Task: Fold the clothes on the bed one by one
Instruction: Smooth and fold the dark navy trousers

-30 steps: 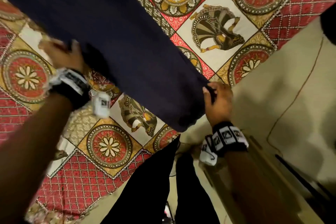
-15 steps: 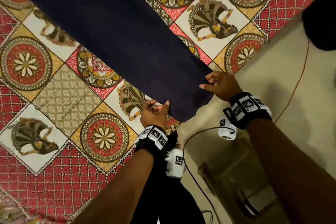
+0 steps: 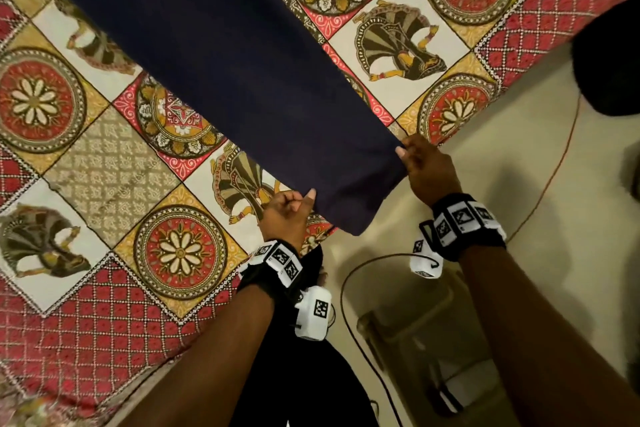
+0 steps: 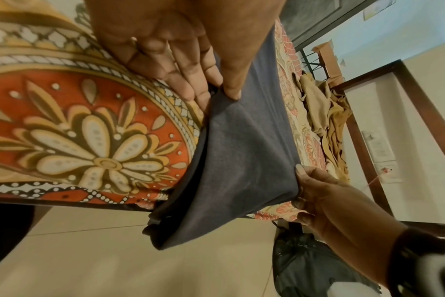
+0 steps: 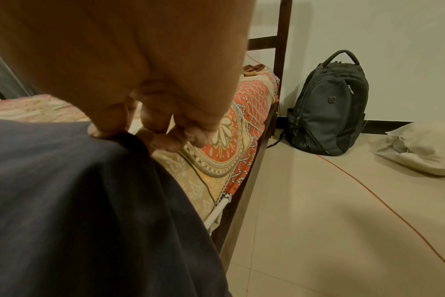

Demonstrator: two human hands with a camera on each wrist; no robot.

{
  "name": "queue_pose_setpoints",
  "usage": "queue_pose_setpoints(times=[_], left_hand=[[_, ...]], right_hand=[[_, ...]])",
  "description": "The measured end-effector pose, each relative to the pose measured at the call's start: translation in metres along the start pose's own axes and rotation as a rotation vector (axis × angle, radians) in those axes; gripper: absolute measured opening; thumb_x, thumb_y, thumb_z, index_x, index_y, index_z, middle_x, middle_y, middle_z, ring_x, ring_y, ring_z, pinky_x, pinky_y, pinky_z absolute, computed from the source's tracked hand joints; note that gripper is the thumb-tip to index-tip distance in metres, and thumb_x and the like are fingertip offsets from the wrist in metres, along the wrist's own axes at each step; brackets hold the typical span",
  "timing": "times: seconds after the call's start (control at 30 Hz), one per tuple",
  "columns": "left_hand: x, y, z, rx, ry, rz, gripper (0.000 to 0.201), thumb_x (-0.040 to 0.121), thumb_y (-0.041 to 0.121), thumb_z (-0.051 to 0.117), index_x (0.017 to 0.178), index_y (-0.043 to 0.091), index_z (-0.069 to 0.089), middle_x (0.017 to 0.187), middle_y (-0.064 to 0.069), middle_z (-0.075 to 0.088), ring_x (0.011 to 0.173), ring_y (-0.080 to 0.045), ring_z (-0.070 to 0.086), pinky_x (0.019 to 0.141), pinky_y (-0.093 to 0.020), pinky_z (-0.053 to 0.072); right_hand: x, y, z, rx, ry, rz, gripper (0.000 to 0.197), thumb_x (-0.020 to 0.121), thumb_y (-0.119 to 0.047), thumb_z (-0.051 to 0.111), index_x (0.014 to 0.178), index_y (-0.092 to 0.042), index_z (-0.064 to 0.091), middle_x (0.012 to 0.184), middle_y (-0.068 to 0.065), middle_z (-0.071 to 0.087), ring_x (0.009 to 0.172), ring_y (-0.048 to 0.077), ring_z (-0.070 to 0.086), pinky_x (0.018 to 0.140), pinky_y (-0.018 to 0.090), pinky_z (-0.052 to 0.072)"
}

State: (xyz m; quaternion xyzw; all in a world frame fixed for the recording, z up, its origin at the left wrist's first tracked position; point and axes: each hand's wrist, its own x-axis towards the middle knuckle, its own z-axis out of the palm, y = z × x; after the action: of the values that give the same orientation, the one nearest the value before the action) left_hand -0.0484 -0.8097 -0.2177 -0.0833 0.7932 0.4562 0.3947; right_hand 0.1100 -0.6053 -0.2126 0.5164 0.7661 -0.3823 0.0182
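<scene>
A long dark navy garment (image 3: pixel 214 55) lies diagonally across the patterned bedsheet (image 3: pixel 104 156), its near end hanging past the bed's corner. My left hand (image 3: pixel 294 204) pinches the left corner of that end between thumb and fingers, as the left wrist view shows at the navy garment (image 4: pixel 241 152) under my left hand (image 4: pixel 216 90). My right hand (image 3: pixel 415 159) pinches the right corner, with my right hand (image 5: pixel 130 130) gripping the cloth edge of the navy garment (image 5: pixel 76 201). A heap of tan clothes (image 4: pixel 325 112) lies farther along the bed.
The bed's dark wooden frame (image 5: pixel 244 191) runs along the tiled floor (image 3: pixel 571 253). A black backpack (image 5: pixel 328 108) leans on the wall, a pale pillow (image 5: pixel 419 148) lies on the floor, and an orange cord (image 3: pixel 550 180) crosses it. A cardboard box (image 3: pixel 433 350) stands by my legs.
My left hand has come from the far left side of the garment down to its near end and taken the left corner. The right hand has kept its hold on the right corner.
</scene>
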Motion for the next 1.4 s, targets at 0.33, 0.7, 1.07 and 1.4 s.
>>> queue_pose_setpoints(times=[0.33,0.7,1.07,1.4], left_hand=[[-0.001,0.009,0.002,-0.003,0.012,-0.095,0.034,0.081,0.013,0.082,0.103,0.010,0.055,0.072,-0.005,0.067,0.064,-0.006,0.067,0.068,-0.024,0.056],[-0.036,0.019,0.023,-0.184,-0.113,-0.110,0.019,0.077,-0.003,0.079,0.092,0.007,0.073,0.075,0.005,0.075,0.071,-0.006,0.070,0.069,-0.021,0.058],[-0.070,-0.018,0.040,-0.191,-0.293,-0.145,0.026,0.081,-0.002,0.075,0.100,0.014,0.071,0.088,0.012,0.076,0.082,-0.002,0.070,0.071,-0.011,0.051],[-0.071,-0.105,0.079,0.013,-0.366,-0.228,0.040,0.076,0.014,0.085,0.113,0.009,0.074,0.108,0.002,0.074,0.091,0.000,0.068,0.084,-0.016,0.053]], right_hand=[[0.019,0.008,0.002,-0.142,-0.054,0.025,0.032,0.094,-0.046,0.063,0.110,-0.019,0.057,0.098,0.011,0.067,0.095,0.038,0.060,0.082,0.048,0.050],[0.048,0.008,-0.024,0.361,-0.365,-0.019,0.025,0.082,-0.009,0.082,0.082,-0.011,0.057,0.071,-0.005,0.064,0.070,0.012,0.060,0.070,0.027,0.049],[0.048,0.022,-0.041,0.271,-1.007,0.030,0.040,0.082,-0.015,0.083,0.119,-0.019,0.070,0.106,-0.016,0.075,0.103,0.000,0.070,0.081,0.013,0.053],[0.036,0.118,-0.013,0.063,-1.003,0.073,0.032,0.073,-0.011,0.088,0.102,-0.005,0.078,0.106,0.011,0.077,0.099,0.021,0.071,0.097,0.047,0.056]])
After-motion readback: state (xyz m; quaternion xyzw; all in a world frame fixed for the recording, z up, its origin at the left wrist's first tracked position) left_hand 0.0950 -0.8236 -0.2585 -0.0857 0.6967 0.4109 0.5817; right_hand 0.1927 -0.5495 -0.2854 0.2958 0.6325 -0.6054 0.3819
